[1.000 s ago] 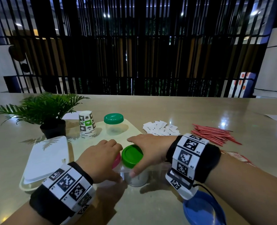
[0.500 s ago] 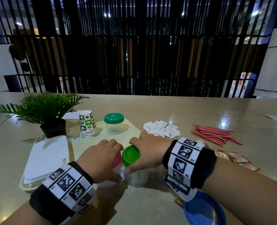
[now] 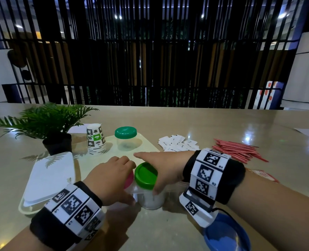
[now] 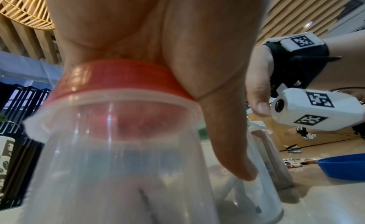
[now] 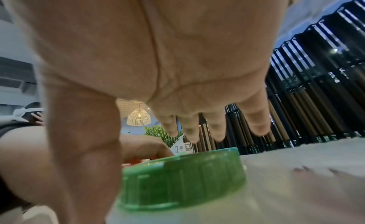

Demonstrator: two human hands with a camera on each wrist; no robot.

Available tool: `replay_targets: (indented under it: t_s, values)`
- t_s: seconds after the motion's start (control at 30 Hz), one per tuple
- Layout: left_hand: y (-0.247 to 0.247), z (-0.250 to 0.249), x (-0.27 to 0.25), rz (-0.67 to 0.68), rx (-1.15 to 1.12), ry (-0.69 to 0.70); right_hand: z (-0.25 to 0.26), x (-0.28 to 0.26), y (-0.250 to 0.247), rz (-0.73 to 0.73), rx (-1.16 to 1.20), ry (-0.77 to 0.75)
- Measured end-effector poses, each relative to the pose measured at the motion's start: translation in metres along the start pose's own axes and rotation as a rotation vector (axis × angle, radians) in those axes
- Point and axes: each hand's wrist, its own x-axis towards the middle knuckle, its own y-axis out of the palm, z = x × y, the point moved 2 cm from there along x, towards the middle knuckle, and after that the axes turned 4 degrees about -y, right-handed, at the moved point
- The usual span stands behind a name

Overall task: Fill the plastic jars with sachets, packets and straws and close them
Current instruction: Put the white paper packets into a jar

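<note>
Two clear plastic jars stand side by side at the table's near edge. My left hand point(image 3: 112, 178) covers the red-lidded jar point(image 4: 118, 157), its palm on the red lid point(image 4: 118, 77) and fingers curled round it, thumb down the side. My right hand point(image 3: 161, 167) hovers over the green lid point(image 3: 146, 175) of the other jar point(image 3: 152, 200). Its fingers are straight and spread above the lid, and the thumb reaches down beside the jar. The green lid point(image 5: 183, 177) sits tilted on its jar. White sachets show inside that jar.
A third jar with a green lid point(image 3: 125, 140) stands on the pale tray point(image 3: 150, 147). Nearby are stacked paper cups point(image 3: 96, 140), a potted plant point(image 3: 47, 124), a white box lid point(image 3: 50, 176), white sachets point(image 3: 179, 144), red straws point(image 3: 236, 151), packets point(image 3: 264, 175) and a blue lid point(image 3: 226, 234).
My right hand's fingers have lifted off the green lid and straightened out. The lid now sits tilted. The left hand has stayed on the red-lidded jar.
</note>
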Motion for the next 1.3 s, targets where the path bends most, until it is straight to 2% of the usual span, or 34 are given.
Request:
replay_targets:
  t_s: [0.07,0.17,0.23,0.3,0.4,0.57,0.9,1.17,1.3]
  values:
    - [0.000,0.000,0.000,0.002,0.002,0.003,-0.001,0.000,-0.001,0.010,-0.053,-0.005]
    - [-0.001,-0.001,0.000,0.012,0.007,0.003,-0.001,0.001,0.004,-0.033,-0.166,0.139]
    - [-0.001,-0.001,0.000,0.016,0.009,0.002,0.001,0.002,0.008,-0.068,-0.193,0.170]
    - [-0.001,-0.001,0.000,0.021,0.009,-0.001,0.002,0.003,0.007,-0.089,-0.143,0.130]
    - [-0.002,-0.001,-0.001,0.022,0.013,-0.001,-0.001,0.002,0.004,-0.032,-0.057,0.054]
    - [-0.002,-0.002,-0.002,0.032,0.002,-0.004,0.000,0.001,0.007,-0.093,-0.109,0.075]
    - [-0.007,-0.005,-0.006,0.070,-0.001,-0.043,-0.007,-0.007,-0.005,-0.133,0.129,0.015]
    - [-0.009,-0.008,-0.007,0.108,-0.051,-0.055,-0.020,-0.062,-0.023,-0.305,0.429,-0.108]
    - [-0.011,-0.008,-0.008,0.115,-0.097,-0.034,-0.031,-0.086,-0.019,-0.311,0.487,-0.141]
